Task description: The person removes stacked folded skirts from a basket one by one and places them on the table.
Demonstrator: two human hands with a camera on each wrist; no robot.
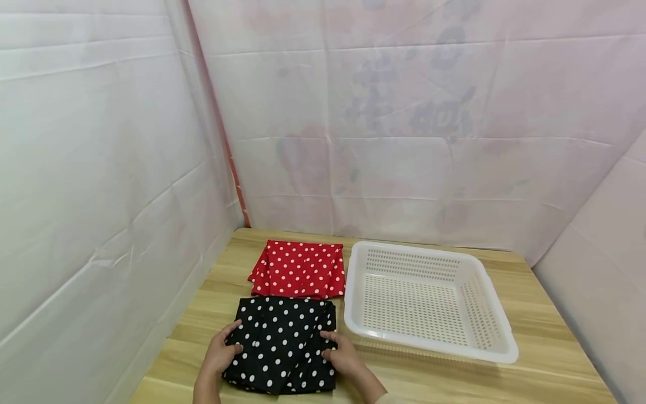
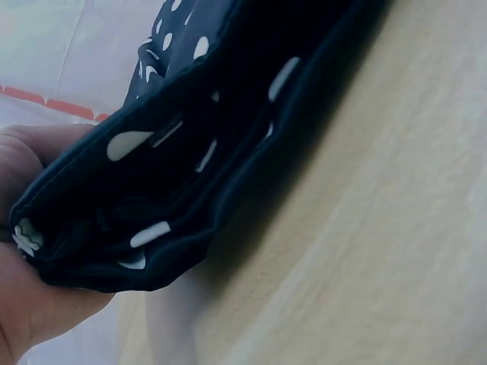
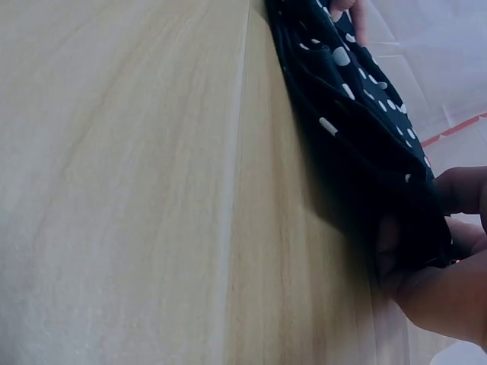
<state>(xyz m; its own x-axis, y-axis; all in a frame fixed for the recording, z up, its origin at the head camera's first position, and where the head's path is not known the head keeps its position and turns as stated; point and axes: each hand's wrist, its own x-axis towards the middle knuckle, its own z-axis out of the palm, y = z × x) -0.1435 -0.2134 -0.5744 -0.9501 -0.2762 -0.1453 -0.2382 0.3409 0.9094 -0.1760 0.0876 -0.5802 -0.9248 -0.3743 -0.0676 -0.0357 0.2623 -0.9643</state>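
A black cloth with white dots [image 1: 282,343], folded into a rough square, lies at the front of the wooden table. At its left edge my left hand [image 1: 218,352] grips the fabric; the left wrist view shows thumb and fingers on both sides of the layered fold [image 2: 175,175]. My right hand [image 1: 345,354] pinches the opposite edge. In the right wrist view, right-hand fingers [image 3: 449,296] go around the corner of the dark fold [image 3: 358,137], partly hidden by it. Just behind lies a red cloth with white dots [image 1: 303,270], also folded.
To the right stands a white plastic basket [image 1: 429,345] with perforated walls and nothing inside. Pale sheets [image 1: 404,112] hang behind the table [image 1: 545,331] and along both sides. An orange-red strip [image 1: 222,123] runs down the left back corner.
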